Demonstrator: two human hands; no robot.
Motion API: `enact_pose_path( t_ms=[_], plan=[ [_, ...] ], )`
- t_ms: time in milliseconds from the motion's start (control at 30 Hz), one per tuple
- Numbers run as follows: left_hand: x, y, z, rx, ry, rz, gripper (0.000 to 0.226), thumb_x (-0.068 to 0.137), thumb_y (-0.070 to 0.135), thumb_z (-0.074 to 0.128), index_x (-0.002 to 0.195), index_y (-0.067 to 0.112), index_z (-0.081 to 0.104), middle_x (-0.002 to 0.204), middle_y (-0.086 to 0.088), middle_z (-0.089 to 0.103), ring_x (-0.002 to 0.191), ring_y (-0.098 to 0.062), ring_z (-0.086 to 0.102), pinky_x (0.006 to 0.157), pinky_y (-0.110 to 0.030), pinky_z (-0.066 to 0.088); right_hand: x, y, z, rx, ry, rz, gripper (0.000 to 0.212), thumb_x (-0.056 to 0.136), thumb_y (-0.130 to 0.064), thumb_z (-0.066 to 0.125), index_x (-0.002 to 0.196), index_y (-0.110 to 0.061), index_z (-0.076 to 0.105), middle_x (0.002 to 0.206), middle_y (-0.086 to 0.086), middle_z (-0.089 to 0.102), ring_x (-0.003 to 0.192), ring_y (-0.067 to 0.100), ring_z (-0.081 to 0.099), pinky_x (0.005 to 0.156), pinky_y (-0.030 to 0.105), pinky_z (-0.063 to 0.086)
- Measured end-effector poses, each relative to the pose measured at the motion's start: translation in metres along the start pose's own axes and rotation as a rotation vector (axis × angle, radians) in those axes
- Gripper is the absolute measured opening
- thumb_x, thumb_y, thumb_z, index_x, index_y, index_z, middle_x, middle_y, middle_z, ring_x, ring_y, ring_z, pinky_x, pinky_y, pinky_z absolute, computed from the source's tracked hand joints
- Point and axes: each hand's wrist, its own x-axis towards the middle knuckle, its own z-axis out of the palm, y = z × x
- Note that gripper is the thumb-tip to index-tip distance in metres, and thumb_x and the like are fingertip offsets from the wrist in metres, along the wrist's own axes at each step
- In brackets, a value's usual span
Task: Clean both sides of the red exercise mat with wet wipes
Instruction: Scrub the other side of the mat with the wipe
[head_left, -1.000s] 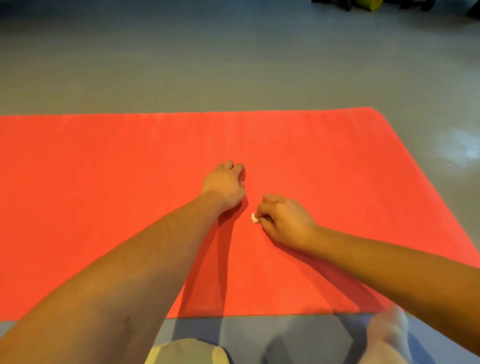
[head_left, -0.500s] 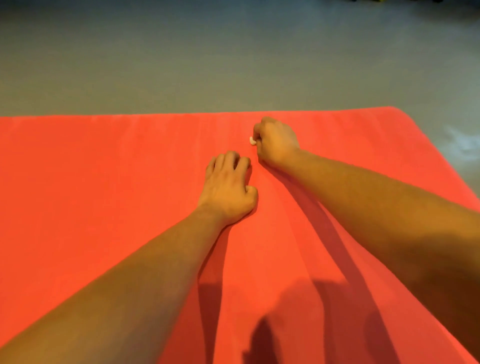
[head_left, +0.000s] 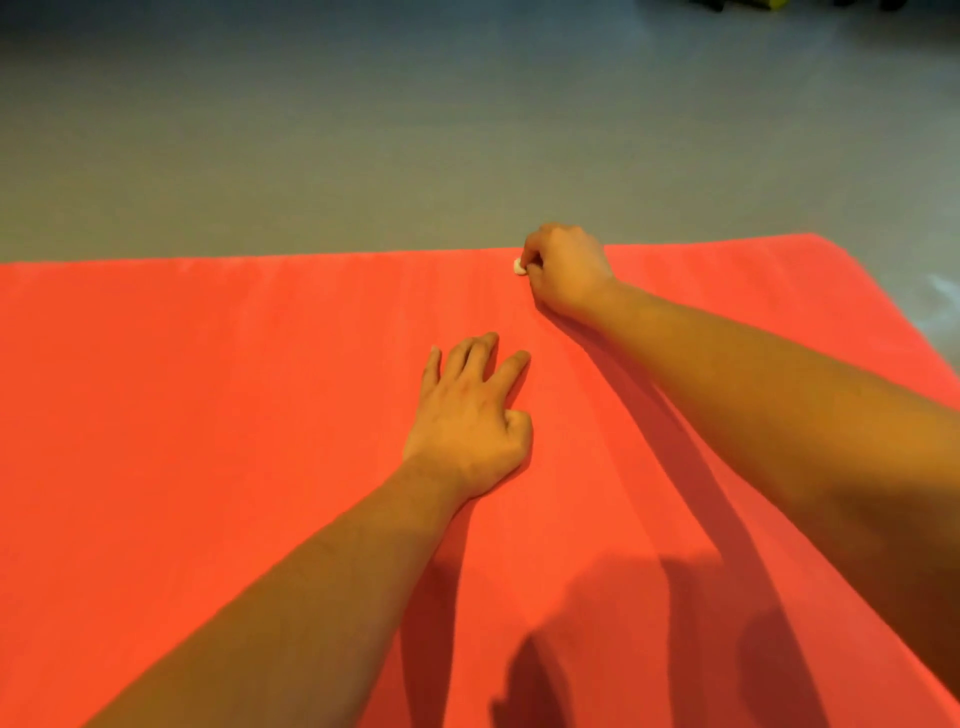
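Red foam exercise mat (head_left: 218, 415) lying flat on a grey floor (head_left: 363, 130), filling the near field. Left hand (head_left: 470, 415) rests palm-down at mid-mat, fingers straight and slightly spread, thumb tucked in. Right hand (head_left: 563, 270), at the mat's far edge, curls its fingers around a small wadded white wet wipe (head_left: 518, 266), pressed onto the mat surface.

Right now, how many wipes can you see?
1. A small white wipe pokes out of the right hand, at the far edge of the mat. Most of it may be hidden in the fist. The left hand, flat on the mat, holds none.
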Motion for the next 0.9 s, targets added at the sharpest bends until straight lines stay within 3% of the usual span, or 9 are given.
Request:
enact_pose_path(
  t_ms=[167,333,533,800,900],
  plan=[
    [0.001,0.001,0.001,0.017,0.0,-0.005,0.073,0.079,0.04,0.035,0.152,0.034,0.046,0.161,-0.005,0.037,0.149,-0.025,0.03,0.125,-0.059,0.018,-0.05,0.01,-0.004,0.049,0.045,-0.129,0.016,0.083,-0.015,0.06,0.089,-0.021,0.074,0.094,0.001,0.068,0.087,0.026,0.064,0.072,0.037,0.05],
    [0.001,0.002,0.002,0.022,0.012,-0.011,0.072,0.08,0.04,0.036,0.151,0.034,0.047,0.161,-0.004,0.038,0.148,-0.025,0.031,0.125,-0.058,0.019,-0.008,0.018,0.002,0.053,0.074,-0.043,0.022,0.08,-0.01,0.057,0.087,-0.021,0.075,0.098,0.001,0.069,0.091,0.026,0.065,0.075,0.036,0.052],
    [0.002,0.001,0.002,0.026,0.008,-0.018,0.07,0.081,0.04,0.038,0.15,0.035,0.05,0.16,-0.004,0.04,0.147,-0.024,0.033,0.125,-0.055,0.02,0.038,0.023,-0.003,-0.01,-0.031,0.065,0.022,0.078,-0.008,0.061,0.09,-0.019,0.076,0.102,0.006,0.073,0.094,0.031,0.069,0.08,0.038,0.056],
    [0.003,0.001,0.002,0.051,0.034,-0.015,0.07,0.079,0.039,0.04,0.147,0.033,0.052,0.157,-0.006,0.044,0.144,-0.026,0.037,0.122,-0.056,0.025,-0.057,0.017,-0.009,-0.07,0.023,-0.195,0.017,0.081,-0.011,0.059,0.088,-0.018,0.073,0.094,0.003,0.067,0.087,0.031,0.065,0.066,0.036,0.049],
    [0.004,0.0,0.004,0.066,0.039,-0.004,0.069,0.078,0.038,0.041,0.146,0.032,0.054,0.156,-0.007,0.045,0.143,-0.028,0.039,0.12,-0.055,0.029,-0.056,0.02,-0.009,-0.054,0.025,-0.194,0.018,0.081,-0.013,0.06,0.089,-0.019,0.075,0.095,0.004,0.069,0.087,0.031,0.065,0.068,0.038,0.051]
  ],
)
